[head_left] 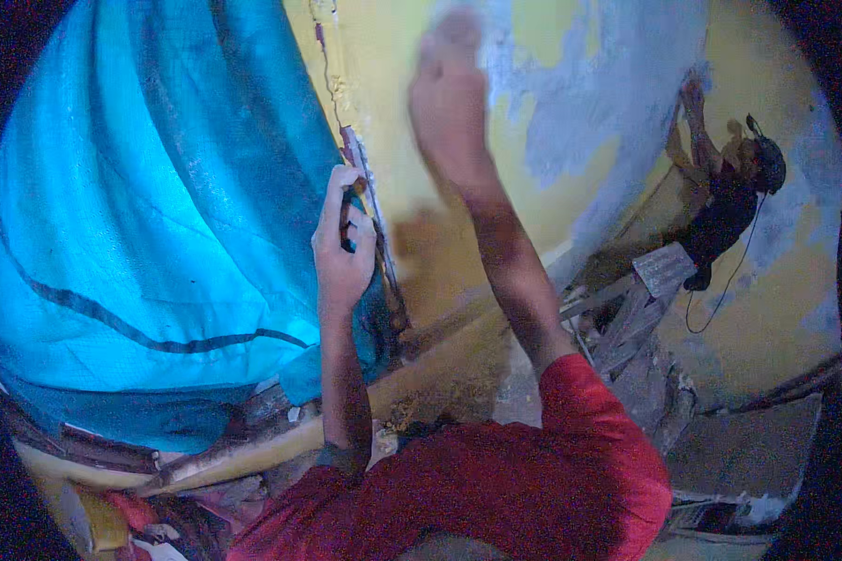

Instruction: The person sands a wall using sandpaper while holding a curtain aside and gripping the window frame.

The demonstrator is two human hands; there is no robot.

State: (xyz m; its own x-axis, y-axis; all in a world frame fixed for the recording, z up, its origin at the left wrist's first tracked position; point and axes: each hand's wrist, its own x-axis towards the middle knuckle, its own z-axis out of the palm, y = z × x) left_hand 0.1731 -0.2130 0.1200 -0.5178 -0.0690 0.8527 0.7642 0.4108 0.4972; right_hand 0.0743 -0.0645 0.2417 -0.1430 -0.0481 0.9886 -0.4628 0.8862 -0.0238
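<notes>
My left hand (346, 245) is raised beside the edge of a blue fabric curtain (203, 210), its fingers loosely curled with a gap between them. Its fingertips are close to the chipped wall edge (372, 189); whether they touch it is unclear. My right hand (452, 112) is lifted higher, in front of a yellow wall (400, 91) with pale bluish-white patches (575, 98). Motion blurs this hand and its fingers look bent inward. I cannot tell whether it holds anything.
To the right, another person (723, 203) in dark clothing reaches up to the wall, a thin cord hanging nearby. Close to them stands a grey stepped support (663, 270). A dark flat panel (751, 442) lies lower right. Cloth and clutter (161, 515) fill the lower left.
</notes>
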